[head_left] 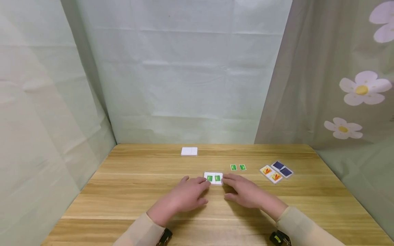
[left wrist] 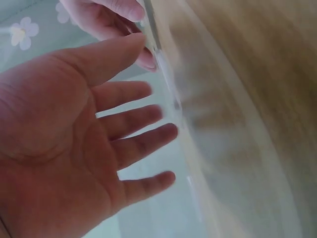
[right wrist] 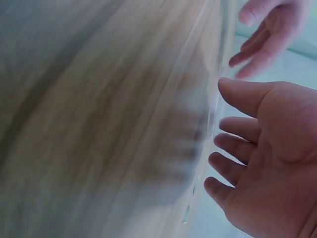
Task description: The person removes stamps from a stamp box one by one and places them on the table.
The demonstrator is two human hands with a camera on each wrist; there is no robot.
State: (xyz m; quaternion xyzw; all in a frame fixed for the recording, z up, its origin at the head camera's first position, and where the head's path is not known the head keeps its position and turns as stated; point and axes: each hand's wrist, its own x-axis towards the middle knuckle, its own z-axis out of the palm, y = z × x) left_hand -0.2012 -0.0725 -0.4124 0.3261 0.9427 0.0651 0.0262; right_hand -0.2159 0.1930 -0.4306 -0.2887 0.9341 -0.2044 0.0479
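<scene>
A white card [head_left: 213, 181] with two green square pictures lies on the table between my hands in the head view. On its left, my left hand [head_left: 188, 194] has its fingertips right at the card's edge, overlapping the lower left corner. My right hand [head_left: 245, 191] is at the opposite side, fingertips against the right edge. In the left wrist view the left hand [left wrist: 74, 139] shows spread, nearly straight fingers with an empty palm. Fingers of the right hand [right wrist: 277, 148] look loosely extended in its own wrist view, holding nothing.
Beyond the card lie two small green tiles [head_left: 233, 167]. Farther right, a card with orange food pictures [head_left: 271, 174] adjoins a card with dark blue squares [head_left: 282, 169]. A blank white card [head_left: 189, 151] lies near the back edge of the wooden table [head_left: 138, 164]. Curtains surround it.
</scene>
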